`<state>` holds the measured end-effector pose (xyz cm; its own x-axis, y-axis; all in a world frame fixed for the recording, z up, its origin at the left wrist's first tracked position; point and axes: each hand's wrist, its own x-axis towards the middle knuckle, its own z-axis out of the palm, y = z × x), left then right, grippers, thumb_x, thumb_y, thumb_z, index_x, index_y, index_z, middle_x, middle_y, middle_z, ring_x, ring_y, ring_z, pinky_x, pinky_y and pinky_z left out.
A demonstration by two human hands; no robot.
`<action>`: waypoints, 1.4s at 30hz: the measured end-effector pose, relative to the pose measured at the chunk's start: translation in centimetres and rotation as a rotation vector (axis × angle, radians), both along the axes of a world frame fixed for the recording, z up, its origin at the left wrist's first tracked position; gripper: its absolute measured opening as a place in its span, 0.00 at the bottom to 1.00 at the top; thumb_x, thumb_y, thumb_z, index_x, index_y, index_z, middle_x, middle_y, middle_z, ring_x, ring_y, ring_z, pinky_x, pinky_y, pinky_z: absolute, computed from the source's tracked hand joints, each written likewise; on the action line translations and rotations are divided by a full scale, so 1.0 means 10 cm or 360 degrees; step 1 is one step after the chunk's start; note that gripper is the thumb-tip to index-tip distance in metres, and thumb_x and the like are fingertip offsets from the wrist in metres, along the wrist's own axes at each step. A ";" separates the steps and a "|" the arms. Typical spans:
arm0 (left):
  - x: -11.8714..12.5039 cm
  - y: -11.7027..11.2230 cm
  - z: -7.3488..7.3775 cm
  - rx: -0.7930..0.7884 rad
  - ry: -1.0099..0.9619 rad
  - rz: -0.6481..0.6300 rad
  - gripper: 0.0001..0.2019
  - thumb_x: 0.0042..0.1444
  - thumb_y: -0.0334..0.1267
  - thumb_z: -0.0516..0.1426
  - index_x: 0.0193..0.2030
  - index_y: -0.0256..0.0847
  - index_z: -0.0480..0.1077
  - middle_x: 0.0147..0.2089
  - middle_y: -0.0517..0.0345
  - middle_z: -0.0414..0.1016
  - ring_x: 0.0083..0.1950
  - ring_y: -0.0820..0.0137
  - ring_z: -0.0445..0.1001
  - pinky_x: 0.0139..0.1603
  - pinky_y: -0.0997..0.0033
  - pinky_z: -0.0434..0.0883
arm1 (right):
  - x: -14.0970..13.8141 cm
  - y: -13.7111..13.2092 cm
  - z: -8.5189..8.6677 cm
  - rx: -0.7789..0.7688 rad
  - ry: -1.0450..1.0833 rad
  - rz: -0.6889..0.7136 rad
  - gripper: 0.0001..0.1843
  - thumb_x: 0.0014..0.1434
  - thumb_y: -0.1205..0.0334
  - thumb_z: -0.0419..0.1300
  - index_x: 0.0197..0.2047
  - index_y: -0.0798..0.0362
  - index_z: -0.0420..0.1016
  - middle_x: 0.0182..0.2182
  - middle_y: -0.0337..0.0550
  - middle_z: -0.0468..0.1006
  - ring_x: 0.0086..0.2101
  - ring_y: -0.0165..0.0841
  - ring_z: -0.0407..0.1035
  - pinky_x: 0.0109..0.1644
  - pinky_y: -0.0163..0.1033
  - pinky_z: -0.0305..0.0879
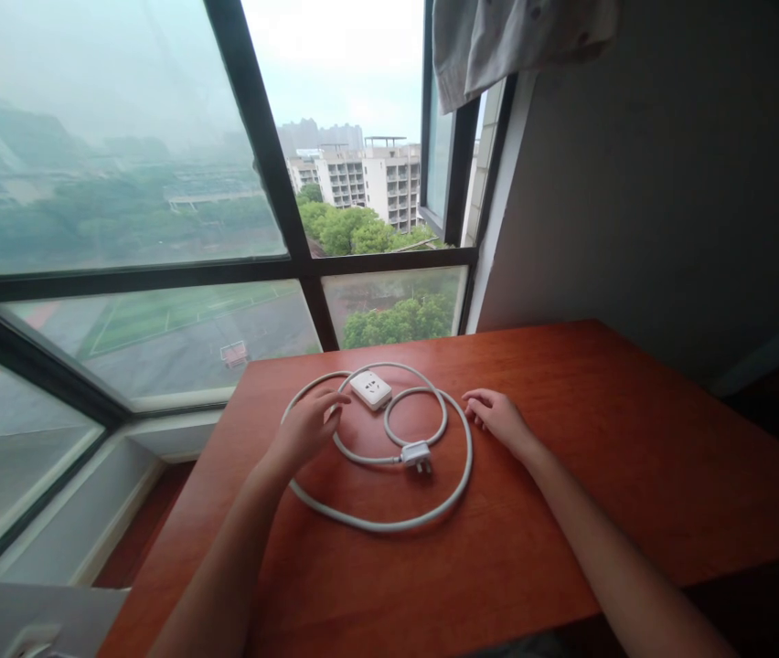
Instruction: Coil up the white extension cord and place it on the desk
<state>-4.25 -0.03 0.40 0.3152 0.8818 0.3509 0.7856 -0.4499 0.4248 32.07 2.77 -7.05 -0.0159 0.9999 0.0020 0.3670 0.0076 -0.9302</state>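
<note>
White extension cord (389, 521) lies coiled on the red-brown table (602, 475), centre of frame — loose loops, not tied, so it sits flat. Its socket block (371, 388) is at the top of the coil, face up; the plug (417, 454) lies inside the loops, lower centre, prongs toward the viewer. Left hand (307, 425) sits over the left side of the coil, fingers curled and spread, fingertips touching or just above the inner loop — not closed on anything that I can see. Right hand (496, 416) rests flat on the table just outside the right edge of the coil, fingers loosely apart, holding nothing; looks close to the outer loop, contact unclear. Both hands flank the coil, apparently to steady or gather it. Window (190, 183) fills upper left; cloth (513, 41) hangs at the top.
</note>
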 end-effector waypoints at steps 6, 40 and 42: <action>-0.15 0.19 0.02 -0.0011 -0.0335 0.0351 0.14 0.58 0.41 0.53 0.43 0.38 0.76 0.43 0.47 0.81 0.40 0.61 0.78 0.43 0.62 0.74 | -0.08 0.22 0.13 0.0228 -0.0565 -0.0107 0.12 0.57 0.62 0.54 0.39 0.51 0.78 0.30 0.42 0.81 0.34 0.34 0.75 0.41 0.37 0.68; 0.47 -0.31 0.03 -0.0508 0.0172 -0.0488 0.00 0.49 0.35 0.61 0.29 0.43 0.74 0.30 0.58 0.74 0.28 0.71 0.70 0.27 0.74 0.58 | -0.22 0.13 0.05 0.0520 -0.0772 0.0030 0.13 0.60 0.63 0.54 0.44 0.52 0.78 0.43 0.46 0.80 0.41 0.36 0.74 0.48 0.40 0.67; 0.49 -0.31 0.01 -0.0507 0.0194 -0.0491 0.03 0.49 0.33 0.60 0.26 0.42 0.71 0.29 0.58 0.72 0.27 0.71 0.68 0.26 0.73 0.57 | -0.21 0.13 0.04 0.0528 -0.0761 0.0035 0.13 0.60 0.63 0.54 0.44 0.52 0.78 0.42 0.46 0.80 0.39 0.36 0.74 0.48 0.39 0.67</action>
